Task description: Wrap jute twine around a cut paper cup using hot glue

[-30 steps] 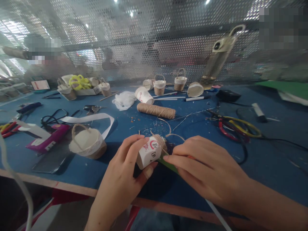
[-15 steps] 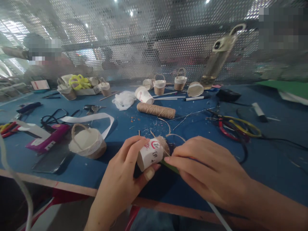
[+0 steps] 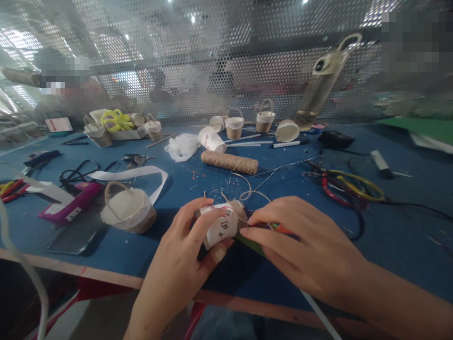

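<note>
My left hand (image 3: 198, 241) is wrapped round a white paper cup (image 3: 223, 225) with printed characters, which lies on its side. Brown twine (image 3: 239, 211) is wound round the cup's right end. My right hand (image 3: 300, 241) pinches the twine close against that end, thumb and forefinger together. From there a loose strand (image 3: 248, 189) curls back towards the spool of twine (image 3: 229, 162) lying behind the cup. Something green and orange shows partly under my right hand; I cannot make out what it is.
A small basket (image 3: 129, 210) with a twine handle stands left, by a purple packet (image 3: 76, 203) and white ribbon (image 3: 141, 173). Pliers (image 3: 339, 186) lie right. Further back are several cups, small baskets, a plastic bag (image 3: 182, 147) and a tilted water bottle (image 3: 318, 89). A person sits beyond the mesh screen.
The cup has turned a little in my left hand, so its printing sits differently. My right hand has shifted slightly at the wound end, and the loose strand has curled into a rounder loop.
</note>
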The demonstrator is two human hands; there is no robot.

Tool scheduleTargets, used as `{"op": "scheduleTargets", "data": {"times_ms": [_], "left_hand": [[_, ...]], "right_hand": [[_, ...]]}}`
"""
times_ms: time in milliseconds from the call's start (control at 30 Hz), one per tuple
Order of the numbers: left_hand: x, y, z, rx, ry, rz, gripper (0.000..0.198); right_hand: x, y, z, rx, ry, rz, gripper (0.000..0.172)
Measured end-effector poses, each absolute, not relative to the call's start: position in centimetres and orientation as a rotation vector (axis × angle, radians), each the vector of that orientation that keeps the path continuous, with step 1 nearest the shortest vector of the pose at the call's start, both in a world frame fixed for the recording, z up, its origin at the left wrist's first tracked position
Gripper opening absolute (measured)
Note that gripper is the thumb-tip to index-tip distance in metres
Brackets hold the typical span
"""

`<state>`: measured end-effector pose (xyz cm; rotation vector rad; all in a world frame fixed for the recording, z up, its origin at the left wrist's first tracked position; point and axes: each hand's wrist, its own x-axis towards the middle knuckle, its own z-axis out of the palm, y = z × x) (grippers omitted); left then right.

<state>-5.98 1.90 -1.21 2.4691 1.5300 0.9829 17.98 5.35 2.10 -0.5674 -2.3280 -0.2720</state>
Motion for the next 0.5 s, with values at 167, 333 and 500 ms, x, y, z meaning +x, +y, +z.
{"op": "scheduleTargets", "data": {"times_ms": [167, 333, 500], "left_hand": [[-5.94, 2.07, -1.35, 2.493, 1.513, 0.984, 0.042], [-5.89, 2.2, -1.49, 2.5, 1.509, 1.003, 0.042], [-5.96, 2.19, -1.51, 2.506, 1.504, 0.992, 0.041]], "right_hand": [[17.89, 5.53, 1.98, -0.591, -2.321, -0.287, 0.026], [18.27, 5.39, 1.97, -0.602, -2.318, -0.307, 0.023], [18.63, 5.56, 1.72, -0.612, -2.321, -0.278, 0.02]]}}
